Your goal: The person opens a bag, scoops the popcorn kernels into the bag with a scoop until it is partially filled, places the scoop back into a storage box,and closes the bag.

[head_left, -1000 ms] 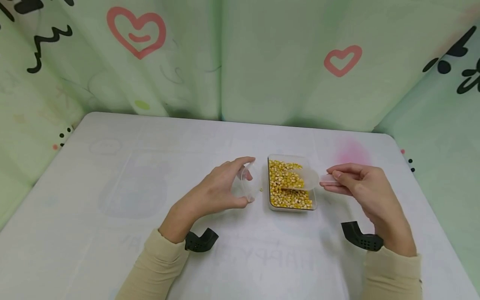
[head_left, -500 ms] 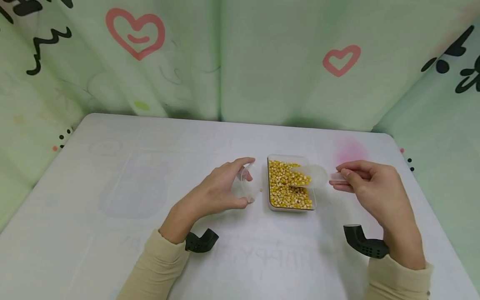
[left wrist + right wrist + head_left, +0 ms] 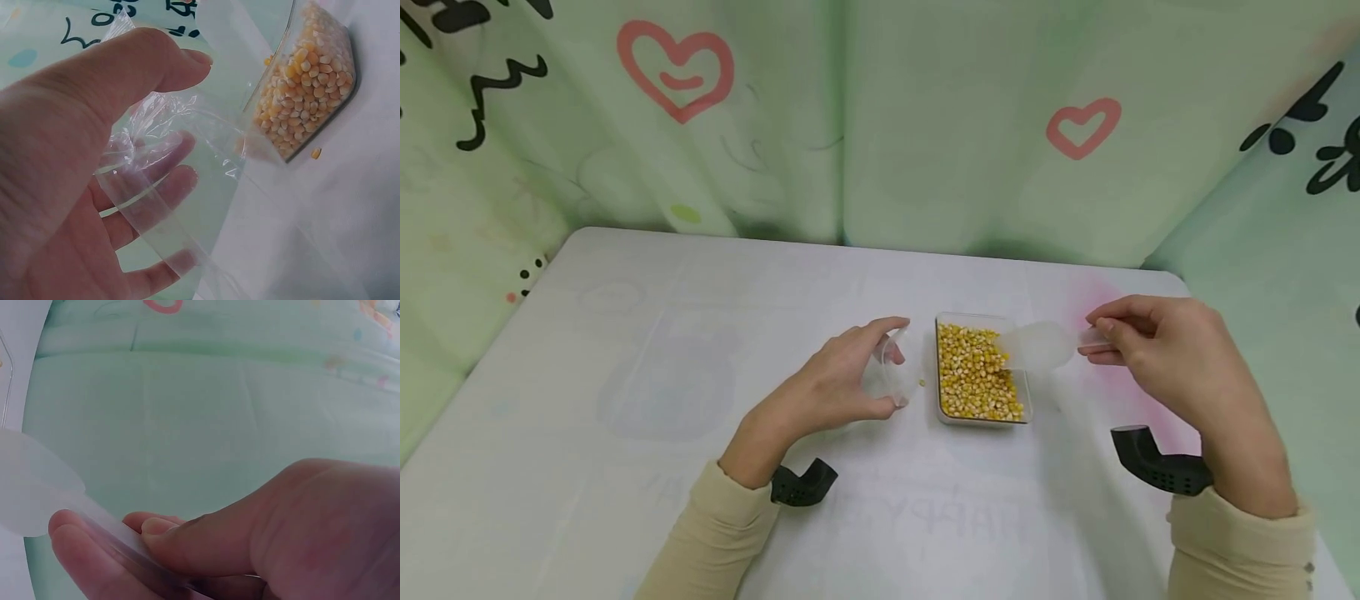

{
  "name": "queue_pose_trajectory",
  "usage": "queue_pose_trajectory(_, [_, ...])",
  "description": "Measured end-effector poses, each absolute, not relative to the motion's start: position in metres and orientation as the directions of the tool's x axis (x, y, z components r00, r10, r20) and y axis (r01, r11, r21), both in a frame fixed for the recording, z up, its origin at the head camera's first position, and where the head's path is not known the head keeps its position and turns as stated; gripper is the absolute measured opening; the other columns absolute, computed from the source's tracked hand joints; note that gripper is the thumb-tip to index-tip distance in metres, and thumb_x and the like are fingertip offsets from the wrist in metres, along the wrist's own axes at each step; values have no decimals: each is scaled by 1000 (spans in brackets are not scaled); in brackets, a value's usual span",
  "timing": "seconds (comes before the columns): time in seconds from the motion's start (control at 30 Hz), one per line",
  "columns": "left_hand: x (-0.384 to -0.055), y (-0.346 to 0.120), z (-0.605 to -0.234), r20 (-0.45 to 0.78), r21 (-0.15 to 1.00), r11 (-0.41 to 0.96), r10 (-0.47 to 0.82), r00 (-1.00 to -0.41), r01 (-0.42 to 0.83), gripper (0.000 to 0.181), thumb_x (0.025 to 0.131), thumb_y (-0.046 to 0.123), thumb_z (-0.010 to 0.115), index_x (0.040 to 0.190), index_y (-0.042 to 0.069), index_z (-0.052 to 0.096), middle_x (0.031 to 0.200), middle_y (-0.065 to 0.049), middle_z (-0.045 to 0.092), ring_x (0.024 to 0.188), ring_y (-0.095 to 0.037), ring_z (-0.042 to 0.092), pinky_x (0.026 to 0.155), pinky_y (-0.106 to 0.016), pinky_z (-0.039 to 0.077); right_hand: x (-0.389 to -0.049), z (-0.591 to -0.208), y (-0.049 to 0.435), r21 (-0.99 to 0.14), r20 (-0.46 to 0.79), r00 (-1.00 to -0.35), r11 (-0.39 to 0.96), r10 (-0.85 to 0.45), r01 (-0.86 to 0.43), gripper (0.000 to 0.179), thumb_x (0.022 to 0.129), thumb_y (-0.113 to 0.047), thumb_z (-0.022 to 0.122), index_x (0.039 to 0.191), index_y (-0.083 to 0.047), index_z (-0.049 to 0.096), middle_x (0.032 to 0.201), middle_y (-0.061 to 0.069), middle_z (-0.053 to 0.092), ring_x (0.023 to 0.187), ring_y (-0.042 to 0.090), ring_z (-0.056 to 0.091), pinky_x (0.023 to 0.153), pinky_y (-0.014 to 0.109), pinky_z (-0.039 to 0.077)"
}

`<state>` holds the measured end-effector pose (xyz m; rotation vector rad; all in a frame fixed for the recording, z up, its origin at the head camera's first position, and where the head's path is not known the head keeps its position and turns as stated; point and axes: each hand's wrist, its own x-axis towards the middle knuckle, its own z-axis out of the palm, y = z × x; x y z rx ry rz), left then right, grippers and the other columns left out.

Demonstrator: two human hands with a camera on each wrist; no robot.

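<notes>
In the head view my left hand [image 3: 842,375] holds a clear plastic bag [image 3: 891,367], thumb and fingers spread apart around it. The left wrist view shows the crinkled film of the bag [image 3: 169,187] between thumb and fingers. My right hand [image 3: 1176,358] pinches the handle of a translucent white scoop [image 3: 1041,346]. The scoop's front edge sits over the right side of a clear box of yellow corn kernels [image 3: 973,375]. In the right wrist view the scoop [image 3: 37,481] extends left from the fingertips; its contents are hidden there.
One loose kernel [image 3: 922,382] lies on the white table [image 3: 775,533] between the bag and the box. A green curtain [image 3: 925,125] with hearts hangs behind the table and at both sides.
My right hand has moved right and slightly away from me, drawing the scoop across the box. Fewer kernels show in the scoop. The left hand and bag have stayed still.
</notes>
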<state>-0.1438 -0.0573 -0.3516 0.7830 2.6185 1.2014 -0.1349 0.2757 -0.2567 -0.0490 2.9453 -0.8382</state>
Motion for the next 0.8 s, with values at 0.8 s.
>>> queue_pose_trajectory(0.8, [-143, -54, -353, 54, 748, 539, 532, -845, 388, 80, 79, 23, 77, 148, 17, 39, 114, 2, 67, 110, -16, 57, 101, -39, 44, -167, -248, 265, -462, -185, -973, 886, -140, -40, 27, 101, -18, 55, 116, 0, 68, 99, 13, 76, 81, 13, 75, 74, 23, 56])
